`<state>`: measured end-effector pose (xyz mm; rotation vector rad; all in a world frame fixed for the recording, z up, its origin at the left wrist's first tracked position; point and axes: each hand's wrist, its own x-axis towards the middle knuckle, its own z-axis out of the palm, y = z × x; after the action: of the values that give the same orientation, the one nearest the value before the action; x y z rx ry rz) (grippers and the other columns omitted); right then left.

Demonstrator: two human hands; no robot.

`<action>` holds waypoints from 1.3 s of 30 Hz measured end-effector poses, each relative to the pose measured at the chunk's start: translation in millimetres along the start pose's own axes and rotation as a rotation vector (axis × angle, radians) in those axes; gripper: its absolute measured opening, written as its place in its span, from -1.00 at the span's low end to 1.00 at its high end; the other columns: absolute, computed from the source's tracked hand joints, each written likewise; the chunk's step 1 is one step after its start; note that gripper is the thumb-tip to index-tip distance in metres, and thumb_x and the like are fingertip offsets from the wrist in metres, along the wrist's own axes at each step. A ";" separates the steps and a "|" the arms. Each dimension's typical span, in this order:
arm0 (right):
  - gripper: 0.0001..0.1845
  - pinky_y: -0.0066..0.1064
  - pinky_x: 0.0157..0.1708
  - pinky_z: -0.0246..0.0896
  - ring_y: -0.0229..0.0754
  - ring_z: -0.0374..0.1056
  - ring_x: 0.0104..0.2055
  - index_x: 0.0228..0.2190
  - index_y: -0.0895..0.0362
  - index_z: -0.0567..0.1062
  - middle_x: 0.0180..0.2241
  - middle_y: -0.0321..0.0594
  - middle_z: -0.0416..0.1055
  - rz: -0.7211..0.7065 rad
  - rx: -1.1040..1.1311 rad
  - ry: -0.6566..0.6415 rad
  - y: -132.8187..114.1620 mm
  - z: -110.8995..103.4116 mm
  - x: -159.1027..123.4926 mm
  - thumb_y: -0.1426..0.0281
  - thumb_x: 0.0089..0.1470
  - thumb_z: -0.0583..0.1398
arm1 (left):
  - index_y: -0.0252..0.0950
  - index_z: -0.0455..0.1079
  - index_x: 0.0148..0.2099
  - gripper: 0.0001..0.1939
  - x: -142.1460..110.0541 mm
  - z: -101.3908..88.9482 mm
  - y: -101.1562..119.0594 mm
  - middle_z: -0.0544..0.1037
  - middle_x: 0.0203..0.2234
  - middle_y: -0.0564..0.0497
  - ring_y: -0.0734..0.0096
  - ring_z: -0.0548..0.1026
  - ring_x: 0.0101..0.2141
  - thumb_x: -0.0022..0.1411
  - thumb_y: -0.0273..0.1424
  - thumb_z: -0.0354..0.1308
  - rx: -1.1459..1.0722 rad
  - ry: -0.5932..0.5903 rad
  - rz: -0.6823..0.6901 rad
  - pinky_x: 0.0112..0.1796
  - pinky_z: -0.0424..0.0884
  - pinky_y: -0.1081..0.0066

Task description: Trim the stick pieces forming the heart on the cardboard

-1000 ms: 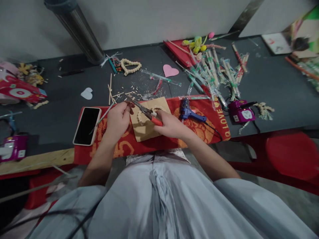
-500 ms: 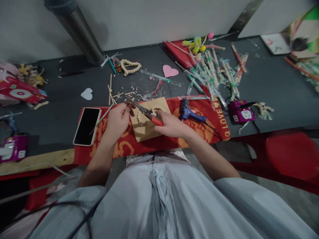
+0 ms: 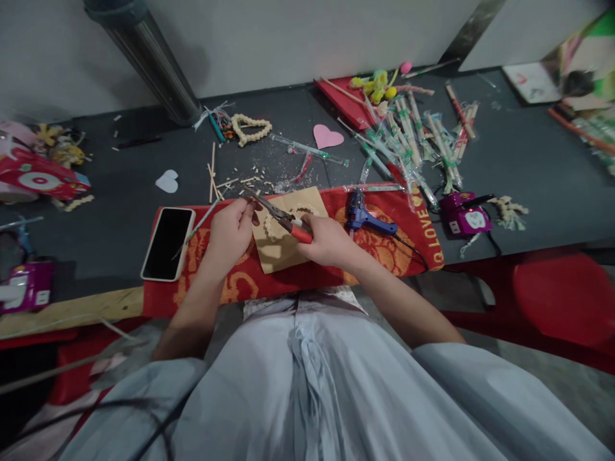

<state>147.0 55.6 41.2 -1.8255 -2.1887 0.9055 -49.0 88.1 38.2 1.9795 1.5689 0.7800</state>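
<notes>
My right hand [image 3: 327, 239] is wrapped round the red handles of a pair of pliers [image 3: 283, 218], whose jaws point to the upper left. Fingers pinched, my left hand [image 3: 233, 230] meets the pliers' jaws; what it holds is too small to make out. Beneath the pliers lies a square of brown card [image 3: 283, 256] bearing a partly hidden ring of short pale stick pieces [image 3: 269, 229]. The card rests on a red and orange towel [image 3: 240, 285]. A blue glue gun [image 3: 368, 221] lies on the towel, right of my right hand.
A phone [image 3: 168, 243] lies at the towel's left end. Cut bits and thin sticks [image 3: 212, 173] are scattered behind my hands. Farther back are a stick-covered heart frame [image 3: 252, 130], a pink paper heart [image 3: 328, 136] and wrapped sticks [image 3: 408, 137]. A purple box [image 3: 466, 214] stands right.
Both hands stay at nearly the same place, with the pliers' jaws still at my left fingertips. My right hand and the pliers' handles have shifted very slightly left.
</notes>
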 end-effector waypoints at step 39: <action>-0.64 -0.32 -0.34 0.11 -0.03 0.29 -0.27 -0.25 0.20 0.30 -0.26 -0.02 0.39 -0.138 0.067 -0.022 10.2 -3.1 6.3 0.28 -0.11 0.08 | -0.27 0.30 -0.48 -0.79 3.6 7.0 -15.2 0.44 -0.58 0.02 0.44 0.36 -0.50 0.19 -0.43 -0.05 0.109 0.080 0.108 -0.41 0.22 0.45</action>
<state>155.5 63.4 36.7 -1.6195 -2.2368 0.9618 -54.0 94.7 23.2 2.1507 1.5910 0.8414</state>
